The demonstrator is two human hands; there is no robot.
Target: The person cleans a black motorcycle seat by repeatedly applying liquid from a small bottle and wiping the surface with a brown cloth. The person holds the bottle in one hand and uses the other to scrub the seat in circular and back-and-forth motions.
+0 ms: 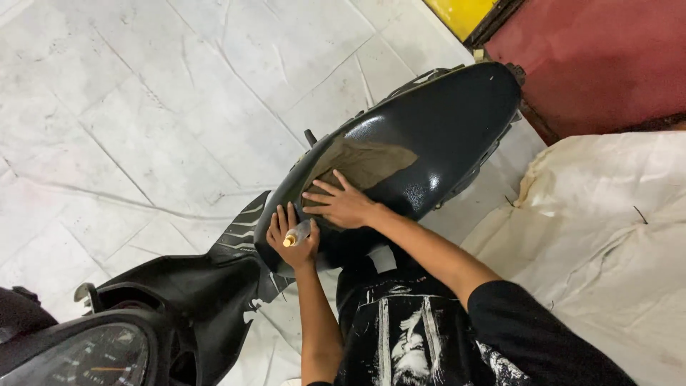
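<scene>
Pressing a patch onto a scooter seat

Centre of frame: black scooter seat (421, 136), glossy, running from lower centre up to the upper right; a dull brownish patch (364, 163) lies on its front part. Right hand (341, 204) rests flat on the near edge of the patch, fingers spread, palm down, gripping nothing. Left hand (291, 239) sits just beside it at the seat's front tip, curled closed around a small tube (298, 233) with an orange-yellow nozzle pointing left. Lower left: scooter body panel (193, 286) and speedometer dial (100, 357). White cracked floor (143, 107) fills the upper left; a pale cloth sheet (607, 229) lies at right; red surface (593, 64) in the upper right.
</scene>
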